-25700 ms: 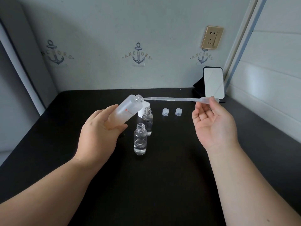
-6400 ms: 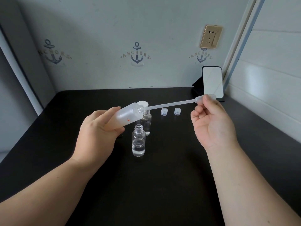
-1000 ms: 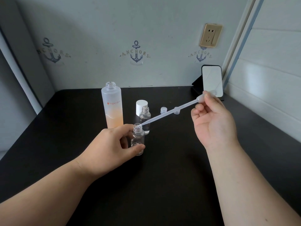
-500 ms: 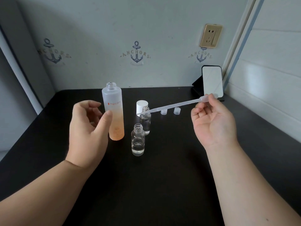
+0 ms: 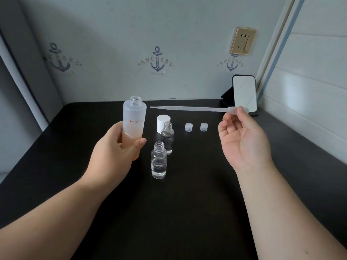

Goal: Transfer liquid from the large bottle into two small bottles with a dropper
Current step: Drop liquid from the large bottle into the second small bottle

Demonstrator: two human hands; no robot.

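My left hand [image 5: 112, 154] grips the large frosted bottle [image 5: 134, 121] around its lower half; the bottle is upright and uncapped. My right hand [image 5: 242, 139] pinches the bulb of a clear plastic dropper [image 5: 189, 109], held nearly level with its tip pointing left, just right of the large bottle's neck. Two small clear bottles stand open on the black table [image 5: 187, 203]: the near one [image 5: 158, 162] holds a little clear liquid, the far one [image 5: 167, 137] stands just behind it.
A white cap [image 5: 163, 122] stands behind the far small bottle. Two small clear caps [image 5: 188, 127] [image 5: 204, 127] lie to the right. A phone on a stand [image 5: 244, 93] leans at the back right corner, below a wall socket [image 5: 243, 40].
My left hand has closed around the large bottle, which it was only reaching for half a second ago. The dropper has risen and levelled, its tip now near the large bottle's neck.
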